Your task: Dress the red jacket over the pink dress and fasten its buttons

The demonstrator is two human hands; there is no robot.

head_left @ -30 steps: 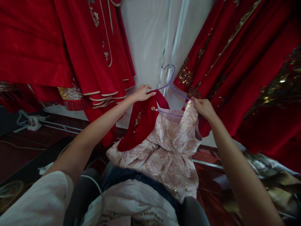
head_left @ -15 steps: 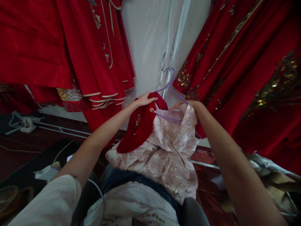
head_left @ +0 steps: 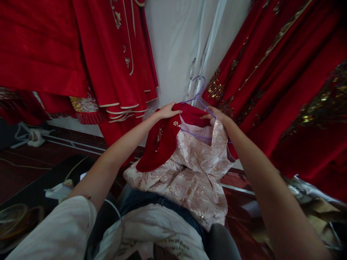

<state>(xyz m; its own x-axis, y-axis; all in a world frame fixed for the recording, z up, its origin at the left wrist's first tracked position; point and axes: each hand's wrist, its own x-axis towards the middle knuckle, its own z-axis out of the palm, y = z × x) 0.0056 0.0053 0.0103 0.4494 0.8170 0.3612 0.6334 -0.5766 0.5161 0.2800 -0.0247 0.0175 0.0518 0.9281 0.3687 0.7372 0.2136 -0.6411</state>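
While the left hand (head_left: 169, 111) grips the red capelet (head_left: 155, 150) at its near shoulder, thumb on top, the right hand (head_left: 213, 115) has its fingers closed on the collar-side edge of the same piece.

Red capelet: directly below and between both hands; draped over one shoulder of the dress, beaded ornament and flower-shaped button on its front.

Purple hanger (head_left: 200, 96): one, hook upward, just beyond the hands; its arms run beneath the cloth.

Pale brocade dress (head_left: 195, 173): sleeveless, on the hanger, skirt across the lap.

Farther out: red garments (head_left: 114, 79), light-piped, hanging left; red sequined garments (head_left: 265, 94), hanging right; white panel (head_left: 170, 50) between.
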